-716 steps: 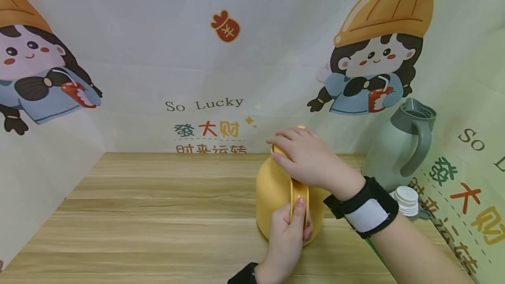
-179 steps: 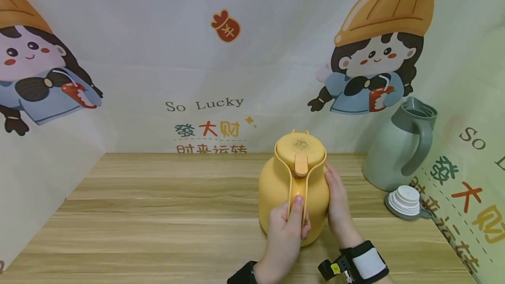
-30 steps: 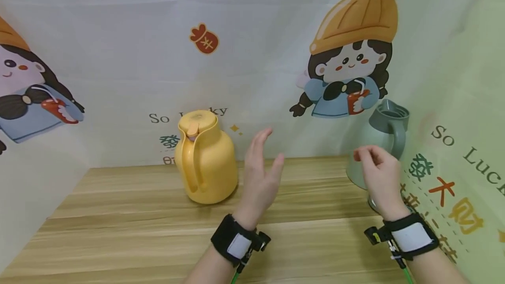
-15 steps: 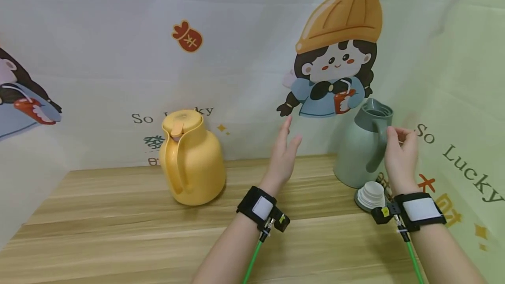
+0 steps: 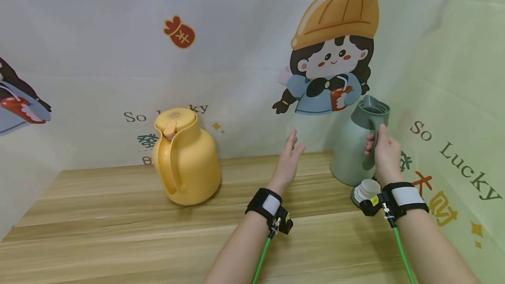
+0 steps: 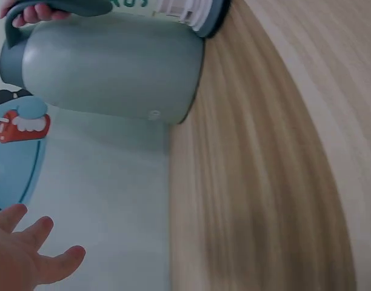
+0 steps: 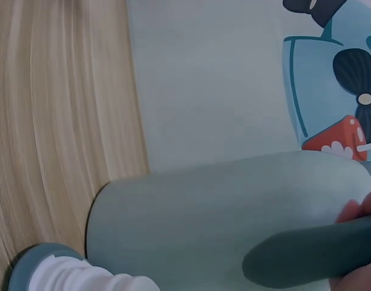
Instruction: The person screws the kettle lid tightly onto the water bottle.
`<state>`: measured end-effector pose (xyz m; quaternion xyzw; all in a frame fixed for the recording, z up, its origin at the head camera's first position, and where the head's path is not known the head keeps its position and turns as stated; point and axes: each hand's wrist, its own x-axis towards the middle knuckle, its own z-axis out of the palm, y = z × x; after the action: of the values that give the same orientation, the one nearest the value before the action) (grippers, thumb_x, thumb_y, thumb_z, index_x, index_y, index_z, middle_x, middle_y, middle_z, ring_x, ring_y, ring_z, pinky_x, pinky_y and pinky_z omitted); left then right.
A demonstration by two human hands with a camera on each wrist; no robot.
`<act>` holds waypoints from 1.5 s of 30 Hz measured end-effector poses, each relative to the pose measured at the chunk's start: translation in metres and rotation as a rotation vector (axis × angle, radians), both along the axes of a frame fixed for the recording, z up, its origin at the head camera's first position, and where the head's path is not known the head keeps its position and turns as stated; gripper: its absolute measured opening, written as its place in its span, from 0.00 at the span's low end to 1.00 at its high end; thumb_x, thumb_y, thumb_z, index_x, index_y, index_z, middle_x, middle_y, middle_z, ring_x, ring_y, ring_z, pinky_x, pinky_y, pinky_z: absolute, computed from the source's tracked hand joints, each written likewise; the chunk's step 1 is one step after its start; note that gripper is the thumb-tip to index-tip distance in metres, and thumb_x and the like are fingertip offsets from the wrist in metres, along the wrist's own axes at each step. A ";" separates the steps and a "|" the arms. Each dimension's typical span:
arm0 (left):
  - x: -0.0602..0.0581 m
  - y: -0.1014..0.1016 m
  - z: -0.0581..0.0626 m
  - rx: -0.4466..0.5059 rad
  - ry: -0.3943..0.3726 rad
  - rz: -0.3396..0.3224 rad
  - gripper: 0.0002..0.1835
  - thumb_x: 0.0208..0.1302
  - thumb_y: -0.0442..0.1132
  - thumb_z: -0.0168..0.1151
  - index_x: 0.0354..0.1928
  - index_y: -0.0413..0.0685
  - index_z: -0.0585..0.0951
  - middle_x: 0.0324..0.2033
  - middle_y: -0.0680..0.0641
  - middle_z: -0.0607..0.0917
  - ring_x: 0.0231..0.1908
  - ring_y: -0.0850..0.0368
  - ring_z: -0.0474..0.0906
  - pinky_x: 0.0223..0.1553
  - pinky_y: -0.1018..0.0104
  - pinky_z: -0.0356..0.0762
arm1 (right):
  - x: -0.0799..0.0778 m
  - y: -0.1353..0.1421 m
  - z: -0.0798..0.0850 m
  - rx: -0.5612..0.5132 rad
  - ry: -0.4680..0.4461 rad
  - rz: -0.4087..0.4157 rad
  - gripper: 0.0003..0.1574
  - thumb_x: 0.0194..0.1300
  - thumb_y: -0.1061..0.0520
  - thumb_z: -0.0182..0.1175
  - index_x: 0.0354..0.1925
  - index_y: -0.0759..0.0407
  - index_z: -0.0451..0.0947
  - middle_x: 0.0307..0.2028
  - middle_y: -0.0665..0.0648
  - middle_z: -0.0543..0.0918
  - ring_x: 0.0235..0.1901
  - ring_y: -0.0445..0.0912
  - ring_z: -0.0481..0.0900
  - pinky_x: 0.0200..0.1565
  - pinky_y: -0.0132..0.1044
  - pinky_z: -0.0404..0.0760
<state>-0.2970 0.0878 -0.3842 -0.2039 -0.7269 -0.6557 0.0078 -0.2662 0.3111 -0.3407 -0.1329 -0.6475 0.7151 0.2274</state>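
A grey-green thermos jug (image 5: pixel 349 150) without its lid stands upright at the back right of the table. My right hand (image 5: pixel 385 152) grips its handle, fingers curled through the loop, as the right wrist view also shows around the dark handle (image 7: pixel 307 257). My left hand (image 5: pixel 285 165) hovers left of this jug with fingers spread, holding nothing; its fingertips show at the lower left of the left wrist view. Beside the jug's base lies a lid (image 5: pixel 367 189), its white threaded stopper facing up. Farther left a yellow thermos jug (image 5: pixel 193 165) stands with its lid on, untouched.
The wooden table (image 5: pixel 130 236) ends at a printed cloth backdrop (image 5: pixel 236 69) behind and another cloth side (image 5: pixel 446 100) close on the right. Green cables (image 5: pixel 261 260) run back from both wrist cameras.
Both hands have let go of the yellow jug, which now stands farther left. My right hand has moved onto the green jug's handle and closed around it. The head view has turned right.
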 end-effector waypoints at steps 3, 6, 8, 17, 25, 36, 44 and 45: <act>-0.001 0.004 -0.008 -0.010 -0.013 -0.008 0.30 0.70 0.56 0.42 0.69 0.64 0.48 0.66 0.50 0.56 0.65 0.51 0.50 0.61 0.51 0.53 | -0.003 -0.001 -0.002 -0.051 0.061 -0.029 0.30 0.69 0.39 0.46 0.24 0.62 0.70 0.15 0.49 0.69 0.15 0.38 0.66 0.18 0.26 0.69; -0.002 0.007 -0.014 -0.012 -0.019 -0.008 0.29 0.70 0.55 0.43 0.69 0.64 0.50 0.66 0.47 0.57 0.64 0.50 0.51 0.61 0.51 0.54 | -0.005 -0.002 -0.004 -0.062 0.105 -0.059 0.29 0.70 0.42 0.46 0.21 0.62 0.67 0.13 0.49 0.67 0.13 0.39 0.64 0.15 0.27 0.66; -0.002 0.009 -0.017 -0.020 -0.028 -0.006 0.29 0.70 0.56 0.43 0.69 0.65 0.50 0.66 0.48 0.58 0.64 0.50 0.52 0.60 0.50 0.54 | -0.006 -0.002 -0.004 -0.059 0.120 -0.079 0.30 0.70 0.42 0.46 0.20 0.62 0.66 0.12 0.50 0.66 0.13 0.39 0.63 0.15 0.27 0.64; 0.001 0.017 -0.030 -0.082 -0.074 -0.014 0.30 0.67 0.61 0.45 0.68 0.72 0.50 0.66 0.53 0.57 0.64 0.54 0.52 0.60 0.50 0.54 | -0.004 -0.008 -0.006 -0.027 0.153 -0.130 0.29 0.71 0.45 0.45 0.19 0.62 0.66 0.12 0.49 0.66 0.12 0.39 0.62 0.15 0.28 0.62; 0.004 0.020 -0.038 -0.102 -0.075 -0.019 0.30 0.66 0.63 0.45 0.67 0.75 0.50 0.66 0.58 0.55 0.64 0.57 0.49 0.60 0.50 0.52 | 0.001 -0.014 -0.005 -0.058 0.151 -0.130 0.30 0.71 0.46 0.46 0.17 0.62 0.66 0.11 0.49 0.65 0.11 0.38 0.61 0.14 0.28 0.62; 0.004 0.022 -0.041 -0.088 -0.083 -0.033 0.29 0.66 0.62 0.46 0.66 0.78 0.51 0.66 0.59 0.55 0.64 0.58 0.49 0.60 0.51 0.51 | 0.006 -0.020 0.000 -0.036 0.211 -0.112 0.29 0.71 0.47 0.46 0.17 0.62 0.66 0.10 0.49 0.65 0.10 0.38 0.61 0.13 0.27 0.63; 0.004 0.025 -0.042 -0.062 -0.070 -0.041 0.30 0.66 0.60 0.47 0.67 0.74 0.50 0.66 0.61 0.53 0.65 0.60 0.47 0.61 0.53 0.49 | 0.015 -0.033 0.014 -0.062 0.299 -0.062 0.29 0.71 0.50 0.47 0.15 0.63 0.66 0.09 0.50 0.64 0.10 0.39 0.60 0.13 0.27 0.62; 0.003 0.025 -0.042 -0.056 -0.066 -0.044 0.31 0.66 0.60 0.47 0.68 0.73 0.50 0.66 0.61 0.52 0.65 0.60 0.46 0.62 0.53 0.48 | 0.017 -0.035 0.015 -0.059 0.303 -0.054 0.29 0.71 0.50 0.47 0.16 0.64 0.66 0.09 0.51 0.64 0.10 0.39 0.60 0.13 0.27 0.62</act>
<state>-0.2937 0.1128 -0.4258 -0.1983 -0.7402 -0.6414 -0.0361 -0.2493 0.2760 -0.3257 -0.0475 -0.5808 0.7391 0.3379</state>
